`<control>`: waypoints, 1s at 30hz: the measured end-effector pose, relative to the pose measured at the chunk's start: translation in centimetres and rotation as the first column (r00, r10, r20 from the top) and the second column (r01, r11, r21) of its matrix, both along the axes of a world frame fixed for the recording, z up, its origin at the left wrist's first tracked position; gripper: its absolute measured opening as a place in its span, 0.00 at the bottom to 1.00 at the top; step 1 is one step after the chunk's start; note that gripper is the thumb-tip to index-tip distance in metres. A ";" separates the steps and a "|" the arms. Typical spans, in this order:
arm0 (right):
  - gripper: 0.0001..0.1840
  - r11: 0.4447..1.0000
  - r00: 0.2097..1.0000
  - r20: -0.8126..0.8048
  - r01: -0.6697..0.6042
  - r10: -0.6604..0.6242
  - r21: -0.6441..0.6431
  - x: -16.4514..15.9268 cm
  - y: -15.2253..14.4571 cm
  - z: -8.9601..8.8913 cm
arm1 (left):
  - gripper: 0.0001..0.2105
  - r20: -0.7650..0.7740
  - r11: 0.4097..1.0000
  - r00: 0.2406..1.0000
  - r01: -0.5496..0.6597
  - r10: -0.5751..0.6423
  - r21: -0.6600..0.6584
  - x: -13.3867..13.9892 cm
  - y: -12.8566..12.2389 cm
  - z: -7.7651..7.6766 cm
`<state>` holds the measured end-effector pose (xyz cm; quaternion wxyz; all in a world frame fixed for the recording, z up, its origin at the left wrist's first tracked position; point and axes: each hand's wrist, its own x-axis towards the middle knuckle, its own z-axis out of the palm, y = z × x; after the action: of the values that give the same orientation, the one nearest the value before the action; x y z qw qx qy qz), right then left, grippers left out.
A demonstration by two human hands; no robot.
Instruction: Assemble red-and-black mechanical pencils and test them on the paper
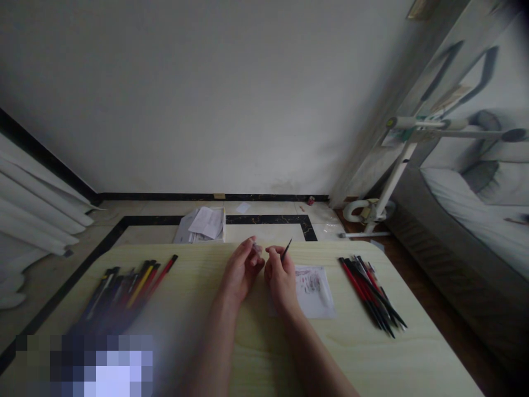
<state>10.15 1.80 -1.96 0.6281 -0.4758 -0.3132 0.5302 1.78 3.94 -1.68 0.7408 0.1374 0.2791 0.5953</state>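
Pale wood-grain table (417,364). Thin dark pointed stick (286,250), tilted, pinched in right hand (281,275), partly covering scribbled white paper sheet (316,300); left hand (242,270) just beside, curled round small pale object (257,248), blurred. Slim red-and-black sticks (366,295) right, multicoloured black-ended sticks (140,284) left.

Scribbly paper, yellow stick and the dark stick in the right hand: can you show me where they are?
Scribbly paper (312,304), head view: its pale lower part.
Yellow stick (140,286), head view: middle of its shaft.
Dark stick (286,250), head view: its part sticking out.

Bare forearms (220,336) angled inward, left hand (243,270) and right hand (282,278) close together, fingers (274,257) curled (thumbs uppermost)
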 end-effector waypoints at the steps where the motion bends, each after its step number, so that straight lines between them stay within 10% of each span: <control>1: 0.13 1.000 1.000 -0.008 -0.004 0.004 -0.007 0.0 0.0 0.0 | 0.12 0.004 1.000 1.000 0.003 -0.003 -0.002 0.0 0.0 0.0; 30: 0.13 1.000 1.000 0.009 -0.007 0.007 0.028 -0.1 -0.1 0.3 | 0.12 -0.075 0.998 0.995 -0.067 0.068 0.011 0.0 -0.1 0.3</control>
<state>10.06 1.65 -1.70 0.6314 -0.4683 -0.3248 0.5258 1.77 3.88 -1.41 0.7087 0.1533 0.3086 0.6156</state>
